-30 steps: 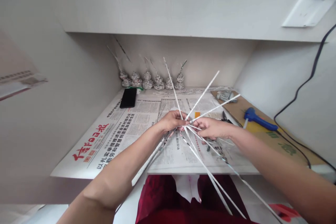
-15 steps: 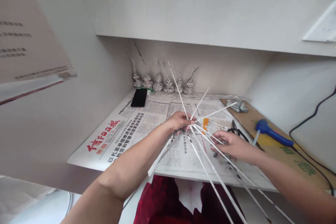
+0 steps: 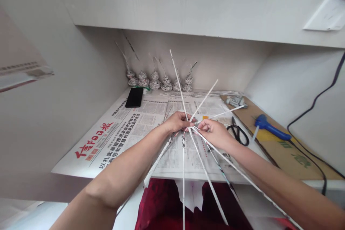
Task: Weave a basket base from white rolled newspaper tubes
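Observation:
Several thin rolled paper sticks (image 3: 204, 165) cross at one centre and fan out in all directions above the newspaper. My left hand (image 3: 180, 121) pinches them at the crossing, thumb on top. Close beside it on the right, my right hand (image 3: 214, 133) is closed, its fingertips gripping a paper stick near the centre. Parts of the crossing are hidden behind my fingers.
Newspaper (image 3: 118, 140) covers the table. A phone (image 3: 134, 97) lies at the back left, before a row of woven gourd shapes (image 3: 166, 83). Scissors (image 3: 237, 133) and a blue glue gun (image 3: 272, 129) with a cord lie right, the gun on cardboard (image 3: 280, 156).
My right hand has moved in left to the crossing and closed on a stick. The sticks toward me have shifted. The whole view has moved slightly, and the scissors show more fully.

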